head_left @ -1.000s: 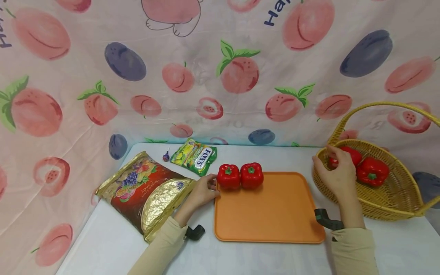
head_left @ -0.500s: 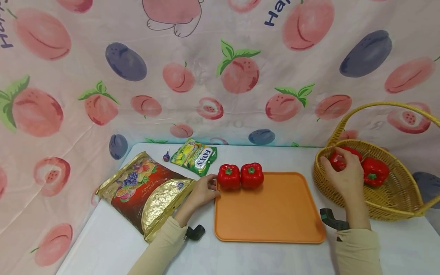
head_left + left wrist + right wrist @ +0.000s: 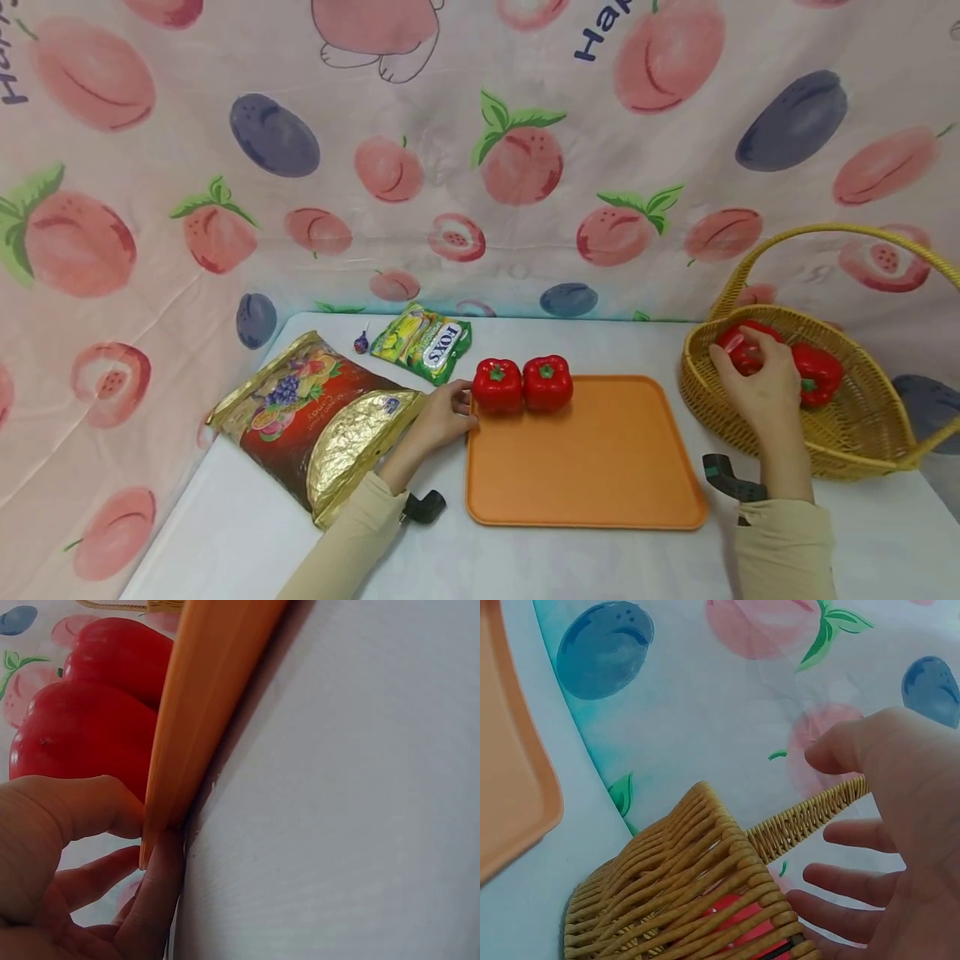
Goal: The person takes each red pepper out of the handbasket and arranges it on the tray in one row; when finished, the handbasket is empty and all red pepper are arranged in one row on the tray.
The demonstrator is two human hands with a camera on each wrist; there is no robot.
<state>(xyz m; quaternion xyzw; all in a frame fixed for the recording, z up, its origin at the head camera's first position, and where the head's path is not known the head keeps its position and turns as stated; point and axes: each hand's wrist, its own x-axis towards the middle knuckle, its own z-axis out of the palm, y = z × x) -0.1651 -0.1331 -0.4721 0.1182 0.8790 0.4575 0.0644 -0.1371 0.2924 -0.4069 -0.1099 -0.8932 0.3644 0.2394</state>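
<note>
The left hand's grip (image 3: pixel 444 417) pinches the rim of a rectangular orange tray (image 3: pixel 588 467), two glossy red bell peppers (image 3: pixel 497 386) sitting side by side in its far left corner. Over to the yellow woven basket (image 3: pixel 862 427): the right hand's grip (image 3: pixel 761 390) hangs wide, fingers apart, right by a shiny red pepper (image 3: pixel 744 357) inside; contact, can't tell!

Left grip (image 3: pixel 441 417) pinched, right grip (image 3: pixel 763 385) parted
</note>
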